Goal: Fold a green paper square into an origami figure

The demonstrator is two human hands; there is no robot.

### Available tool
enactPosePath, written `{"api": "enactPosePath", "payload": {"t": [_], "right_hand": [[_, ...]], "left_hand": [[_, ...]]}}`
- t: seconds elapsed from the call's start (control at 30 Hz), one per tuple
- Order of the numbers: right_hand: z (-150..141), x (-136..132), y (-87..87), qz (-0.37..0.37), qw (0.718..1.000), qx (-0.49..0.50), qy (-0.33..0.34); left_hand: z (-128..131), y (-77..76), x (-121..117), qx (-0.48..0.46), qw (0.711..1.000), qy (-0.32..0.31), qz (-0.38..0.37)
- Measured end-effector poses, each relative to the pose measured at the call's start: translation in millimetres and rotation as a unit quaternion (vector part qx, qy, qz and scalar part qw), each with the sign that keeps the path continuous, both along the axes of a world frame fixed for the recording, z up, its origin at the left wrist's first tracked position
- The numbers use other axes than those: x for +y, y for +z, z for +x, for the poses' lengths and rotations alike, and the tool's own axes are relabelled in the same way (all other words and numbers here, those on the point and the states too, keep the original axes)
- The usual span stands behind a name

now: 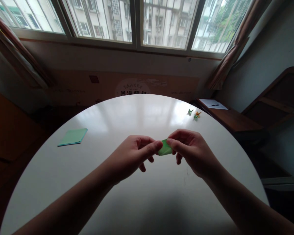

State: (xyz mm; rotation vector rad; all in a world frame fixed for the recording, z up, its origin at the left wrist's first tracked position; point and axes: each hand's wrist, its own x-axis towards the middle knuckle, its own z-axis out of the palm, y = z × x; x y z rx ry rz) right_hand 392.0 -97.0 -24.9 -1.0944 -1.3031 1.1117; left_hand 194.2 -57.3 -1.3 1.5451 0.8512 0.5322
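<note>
A small folded piece of green paper [165,148] is held up above the white round table [107,199], between my two hands. My left hand [137,152] pinches its left edge between thumb and fingers. At the upper right corner, the thumb and fingers of my right hand [189,148] grip the same paper. Parts of its edges are hidden behind my fingers. To the left lies a stack of green and bluish paper sheets [73,136]. Small folded paper figures, two green [190,112] and one orange [198,114], stand together near the table's far right side.
Beyond the table's right edge is a brown wooden side table [232,118] with a white sheet [208,103] and a pen [215,105] on it. A printed cardboard panel [100,86] stands behind the table, under barred windows. Curtains [229,67] hang at both sides.
</note>
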Motion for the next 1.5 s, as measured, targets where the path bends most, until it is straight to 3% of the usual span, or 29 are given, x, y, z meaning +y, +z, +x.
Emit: {"api": "enactPosePath", "payload": {"t": [0.2,0.47,1.0,1.23,1.5], "right_hand": [[-5,0,-3.7,-0.005,0.998,0.059,-0.001],[-7,0,-2.1,-0.076,0.988,0.136,0.018],[-6,2,-0.8,-0.092,0.982,0.153,0.061],[-3,-1,-0.2,-0.021,0.990,0.108,0.086],[-4,-4,-3.5,0.027,0.997,0.048,0.058]], "left_hand": [[7,-5.5,-5,0.029,0.999,0.013,0.011],[7,-2.4,-4,0.007,0.999,0.028,-0.023],[4,-1.8,-1,-0.024,0.997,0.010,-0.076],[3,0.7,-3,-0.025,0.996,0.019,-0.088],[5,5.9,-5,-0.018,0.993,0.027,-0.114]]}}
